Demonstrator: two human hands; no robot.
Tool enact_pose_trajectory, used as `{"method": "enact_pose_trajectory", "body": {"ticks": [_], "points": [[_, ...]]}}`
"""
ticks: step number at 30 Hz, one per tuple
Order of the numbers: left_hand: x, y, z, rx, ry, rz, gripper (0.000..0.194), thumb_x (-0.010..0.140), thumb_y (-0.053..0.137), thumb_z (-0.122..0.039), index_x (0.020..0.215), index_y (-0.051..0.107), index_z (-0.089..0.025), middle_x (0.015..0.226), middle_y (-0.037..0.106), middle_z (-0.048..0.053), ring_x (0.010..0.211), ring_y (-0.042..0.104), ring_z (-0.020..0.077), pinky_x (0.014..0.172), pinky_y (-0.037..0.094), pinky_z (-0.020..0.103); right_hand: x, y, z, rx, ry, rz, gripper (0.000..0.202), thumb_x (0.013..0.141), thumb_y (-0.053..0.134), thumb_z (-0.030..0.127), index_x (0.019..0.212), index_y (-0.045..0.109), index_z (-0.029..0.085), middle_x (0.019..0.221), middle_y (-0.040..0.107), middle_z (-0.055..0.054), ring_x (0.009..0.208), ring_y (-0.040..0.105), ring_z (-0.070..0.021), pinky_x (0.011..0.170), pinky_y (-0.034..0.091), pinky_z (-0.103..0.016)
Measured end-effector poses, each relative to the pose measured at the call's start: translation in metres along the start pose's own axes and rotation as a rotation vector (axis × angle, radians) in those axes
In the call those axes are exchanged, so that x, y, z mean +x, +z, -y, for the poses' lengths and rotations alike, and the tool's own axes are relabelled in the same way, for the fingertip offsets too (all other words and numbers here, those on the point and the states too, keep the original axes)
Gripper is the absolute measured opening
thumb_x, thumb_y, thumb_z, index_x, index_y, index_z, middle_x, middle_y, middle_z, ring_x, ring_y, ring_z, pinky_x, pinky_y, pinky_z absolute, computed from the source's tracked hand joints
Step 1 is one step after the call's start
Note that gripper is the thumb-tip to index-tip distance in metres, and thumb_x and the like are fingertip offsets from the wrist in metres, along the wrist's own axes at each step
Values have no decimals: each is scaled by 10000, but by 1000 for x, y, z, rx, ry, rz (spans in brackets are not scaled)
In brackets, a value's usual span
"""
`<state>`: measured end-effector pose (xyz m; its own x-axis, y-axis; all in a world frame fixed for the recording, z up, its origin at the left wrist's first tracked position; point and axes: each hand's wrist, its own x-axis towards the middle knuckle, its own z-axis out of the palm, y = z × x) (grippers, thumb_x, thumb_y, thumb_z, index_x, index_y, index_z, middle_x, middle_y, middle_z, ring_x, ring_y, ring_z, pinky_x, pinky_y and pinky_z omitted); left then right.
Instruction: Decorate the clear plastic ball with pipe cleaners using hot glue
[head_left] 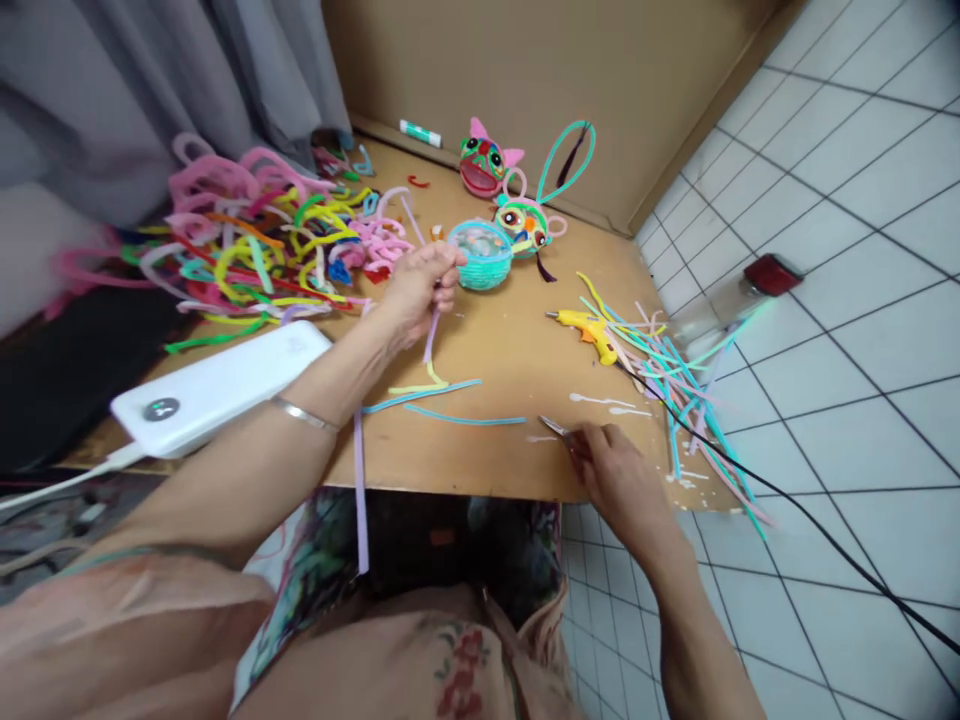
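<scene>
My left hand (424,288) is closed in a pinch at the left rim of a small teal bowl (482,272) wound from pipe cleaner. What the fingertips grip, if anything, is hidden. A lilac pipe cleaner (430,338) shows just below this hand; whether it is held I cannot tell. Near the table's front edge, my right hand (611,470) is wrapped round scissors (553,426), their metal tips pointing left. Two blue pipe cleaners (465,417) and a pale yellow piece (411,389) lie between the hands. Another lilac strip (360,500) hangs over the edge.
A tangled pipe-cleaner heap (262,240) and white power bank (225,390) sit left. Animal-face crafts (482,165) and a glue stick (420,133) stand behind. A yellow glue gun (589,330), its black cord (750,470) and loose pipe cleaners (675,380) lie right.
</scene>
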<state>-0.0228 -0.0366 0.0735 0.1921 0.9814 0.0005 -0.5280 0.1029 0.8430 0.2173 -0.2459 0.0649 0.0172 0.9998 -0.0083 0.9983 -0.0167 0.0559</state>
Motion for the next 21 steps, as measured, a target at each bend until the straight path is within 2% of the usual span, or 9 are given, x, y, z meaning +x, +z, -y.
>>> {"method": "enact_pose_trajectory", "body": {"ticks": [2,5,8,10,12,14,17,19,21], "points": [[-2,2,5,45,-42,8,203,936,566,-163,734,573,-144,465,361,-89,349,222,15,367,156,133,-10,16,-7,20,-49,-57,228,950,486,188,1102,656,181,1060,680,-140,867,649,-223,695,440,-301],[-3,6,12,88,-81,10,212,922,590,-192,720,557,-136,459,333,-102,349,224,14,374,160,132,-3,23,-16,210,-83,-97,218,900,521,192,1037,690,198,926,686,-92,809,645,-204,694,467,-299],[-1,6,16,114,-76,30,182,906,591,-191,736,573,-129,469,325,-106,355,220,13,380,150,135,27,17,-13,702,-110,-131,350,776,638,229,1121,689,204,887,687,-46,783,639,-179,727,521,-316],[1,4,18,110,-77,52,173,903,552,-169,737,574,-125,482,346,-95,359,221,17,379,144,138,58,8,-1,1104,-56,-128,447,718,731,293,1152,679,202,816,659,-12,718,624,-156,664,533,-298],[5,0,21,97,-70,62,165,877,575,-180,720,553,-134,494,349,-93,365,221,17,381,140,139,93,0,16,1391,-24,-117,540,603,849,314,1110,692,211,788,633,13,677,601,-133,615,522,-277],[7,-4,24,98,-36,70,169,851,629,-227,728,554,-139,508,343,-95,378,235,20,389,149,140,127,-5,36,1596,-55,-86,547,555,894,358,1045,702,211,726,615,33,596,568,-109,550,482,-258],[9,-11,31,130,12,78,246,841,678,-335,741,551,-150,523,343,-92,397,249,30,400,157,151,166,-3,59,1728,-135,64,571,594,883,466,1066,698,203,676,636,32,562,585,-108,549,469,-253],[9,-14,36,151,21,109,293,842,684,-404,757,538,-165,525,338,-93,398,239,39,406,153,163,178,6,69,1749,-161,179,607,592,889,489,1091,685,211,695,661,28,591,613,-114,580,472,-247],[9,-16,40,160,32,149,326,847,669,-463,778,523,-179,529,331,-95,399,221,47,412,147,177,179,16,73,1792,-190,234,594,610,883,507,1091,673,228,728,666,30,638,626,-113,626,479,-245]]}}
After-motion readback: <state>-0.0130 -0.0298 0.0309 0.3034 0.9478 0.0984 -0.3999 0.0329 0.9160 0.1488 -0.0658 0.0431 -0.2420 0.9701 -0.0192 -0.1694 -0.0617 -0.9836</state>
